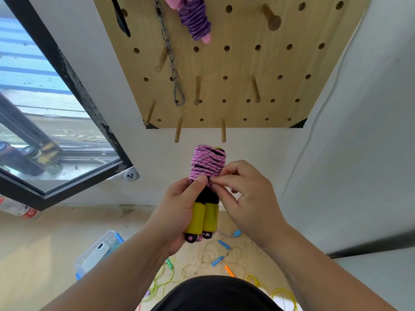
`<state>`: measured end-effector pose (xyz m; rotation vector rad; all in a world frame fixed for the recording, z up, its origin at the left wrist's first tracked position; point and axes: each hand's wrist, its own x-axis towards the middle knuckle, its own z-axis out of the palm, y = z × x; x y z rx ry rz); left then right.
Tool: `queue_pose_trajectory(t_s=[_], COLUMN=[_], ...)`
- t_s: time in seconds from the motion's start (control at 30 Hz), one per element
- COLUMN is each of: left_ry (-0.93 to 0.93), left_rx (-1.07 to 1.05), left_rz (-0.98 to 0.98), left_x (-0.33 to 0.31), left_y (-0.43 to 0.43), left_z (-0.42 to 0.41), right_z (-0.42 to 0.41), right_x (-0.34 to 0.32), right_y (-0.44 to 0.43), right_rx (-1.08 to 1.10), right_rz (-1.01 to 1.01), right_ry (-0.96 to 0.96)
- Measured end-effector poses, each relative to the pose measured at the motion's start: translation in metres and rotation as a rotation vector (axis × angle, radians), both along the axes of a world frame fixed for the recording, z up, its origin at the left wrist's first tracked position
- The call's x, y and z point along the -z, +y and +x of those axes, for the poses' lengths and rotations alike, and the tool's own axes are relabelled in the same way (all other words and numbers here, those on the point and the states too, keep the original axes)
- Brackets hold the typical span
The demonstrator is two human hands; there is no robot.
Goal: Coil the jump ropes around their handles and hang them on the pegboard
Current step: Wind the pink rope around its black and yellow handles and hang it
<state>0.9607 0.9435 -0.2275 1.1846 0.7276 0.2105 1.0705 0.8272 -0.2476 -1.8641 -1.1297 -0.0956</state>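
**Pink rope wound, held under the pegboard**

I see the left hand (179,212) with its grip closed around the two yellow handles (204,218). They are held upright, side by side, just below the lower edge of the pegboard (247,70). The pink-and-black rope (207,162) sits in a thick coil around their upper ends. The right hand (244,198) pinches the rope at the coil's lowest turn, its grip closed on it. A purple rope (195,19) hangs coiled near the board's top edge, beside a chain (170,59). Loose ropes (215,254) lie on the floor (45,243).
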Motion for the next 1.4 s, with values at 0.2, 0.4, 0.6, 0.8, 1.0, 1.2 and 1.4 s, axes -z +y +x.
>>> queue_pose_trajectory(t_s=[0.2, 0.4, 0.6, 0.8, 1.0, 1.2, 1.4], left_ry=[0.064, 0.04, 0.043, 0.053, 0.022, 0.033, 0.06], left_rx=[0.026, -0.007, -0.001, 0.033, 0.028, 0.008, 0.059], left_rz=[-0.021, -0.011, -0.038, -0.017, -0.048, -0.067, 0.007], left_x=[0.003, 0.0, -0.004, -0.003, -0.002, -0.003, -0.005], left_y=[-0.003, 0.0, 0.004, 0.005, 0.011, 0.022, 0.021], left_z=[-0.003, -0.003, -0.003, 0.003, 0.004, 0.004, 0.004], right_z=[0.009, 0.009, 0.009, 0.01, 0.02, 0.011, 0.014], right_x=[-0.003, -0.006, -0.005, -0.011, -0.015, -0.005, -0.011], right_y=[0.0, 0.001, 0.002, 0.006, 0.005, 0.011, 0.012], right_rx=[0.011, -0.056, -0.008, -0.013, -0.057, -0.092, -0.054], right_rz=[-0.002, -0.065, -0.098, -0.223, -0.193, -0.153, -0.121], right_ry=[0.173, 0.087, 0.078, 0.145, 0.05, -0.03, 0.3])
